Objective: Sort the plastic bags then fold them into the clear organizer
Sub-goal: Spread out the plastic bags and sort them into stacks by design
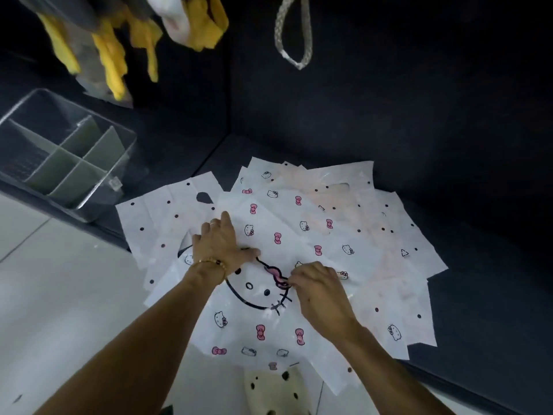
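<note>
A dark, padded surface fills most of the view, meeting pale floor tiles at its near-left edge. Spread across it is a loose, overlapping heap of white plastic bags, some dotted, some printed with cat faces and pink bows. On top, nearest the person, lies the large cat-face bag, directly under both hands. The left hand rests flat on it with fingers spread, pressing down its upper edge; the right hand has its fingers curled, pinching the plastic beside the big pink bow. The clear organizer, its divided compartments apparently without bags, stands well apart to the upper left, so the left arm is nearer it. A cream perforated shoe shows below.
</note>
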A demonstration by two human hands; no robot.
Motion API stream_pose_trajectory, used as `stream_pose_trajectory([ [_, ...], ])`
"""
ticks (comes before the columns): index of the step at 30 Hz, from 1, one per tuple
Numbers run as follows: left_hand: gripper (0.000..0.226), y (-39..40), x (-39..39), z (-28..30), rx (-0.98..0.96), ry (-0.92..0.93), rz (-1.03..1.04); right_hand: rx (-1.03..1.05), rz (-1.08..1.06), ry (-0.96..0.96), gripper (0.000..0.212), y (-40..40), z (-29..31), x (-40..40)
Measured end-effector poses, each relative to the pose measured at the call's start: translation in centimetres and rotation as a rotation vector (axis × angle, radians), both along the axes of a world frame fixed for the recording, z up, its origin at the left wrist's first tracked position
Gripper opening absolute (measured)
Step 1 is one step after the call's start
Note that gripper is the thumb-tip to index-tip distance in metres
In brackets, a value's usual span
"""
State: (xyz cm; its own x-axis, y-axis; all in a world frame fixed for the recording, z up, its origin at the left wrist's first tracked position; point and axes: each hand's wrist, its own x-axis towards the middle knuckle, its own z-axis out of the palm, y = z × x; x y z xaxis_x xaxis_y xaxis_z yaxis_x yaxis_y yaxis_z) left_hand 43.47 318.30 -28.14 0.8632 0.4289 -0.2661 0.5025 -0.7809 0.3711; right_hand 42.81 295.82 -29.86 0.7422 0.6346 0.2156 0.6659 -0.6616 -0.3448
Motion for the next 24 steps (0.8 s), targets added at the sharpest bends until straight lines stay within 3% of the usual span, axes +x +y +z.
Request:
stream_pose_trajectory([
  [5, 0.092, -0.3, 0.8, -1.0, 0.08, 0.132, 0.09, -0.029, -0.136, -0.041, 0.024, -1.3, 0.6, 0.4],
  [7, 0.096, -0.1, 1.0, -0.9, 0.21, 0.156, 0.073, -0.048, -0.402, -0.027, 0.044, -1.7, 0.9, 0.2],
  [10, 0.087, -0.5, 1.0, -0.6, 0.251, 0.127, 0.024, 0.139, -0.913, 0.309, 0.081, -2.2, 1.6, 0.3],
  [13, 0.059, -1.3, 0.6, 0.0, 0.188, 0.015, -0.017, 0.471, -1.035, 0.658, 0.071, -2.1, 1.9, 1.1],
  [15, 0.053, -1.6, -0.1, 0.6, 0.05, -0.106, 0.017, 0.642, -1.069, 0.803, 0.04, -1.9, 2.3, 1.8],
  [17, 0.062, -2.0, -1.0, 1.9, -0.215, -0.231, 0.092, 0.693, -1.068, 0.813, 0.012, -2.5, 2.7, 2.0],
  [20, 0.076, -3.7, -3.1, 4.1, -0.495, -0.305, 0.155, 0.745, -1.027, 0.744, 0.011, -5.4, 4.4, 1.4],
  [24, 0.025, -8.0, -5.5, 6.2, -0.855, -0.222, 0.065, 0.775, -1.02, 0.554, 0.009, -12.0, 7.8, -0.5],
])
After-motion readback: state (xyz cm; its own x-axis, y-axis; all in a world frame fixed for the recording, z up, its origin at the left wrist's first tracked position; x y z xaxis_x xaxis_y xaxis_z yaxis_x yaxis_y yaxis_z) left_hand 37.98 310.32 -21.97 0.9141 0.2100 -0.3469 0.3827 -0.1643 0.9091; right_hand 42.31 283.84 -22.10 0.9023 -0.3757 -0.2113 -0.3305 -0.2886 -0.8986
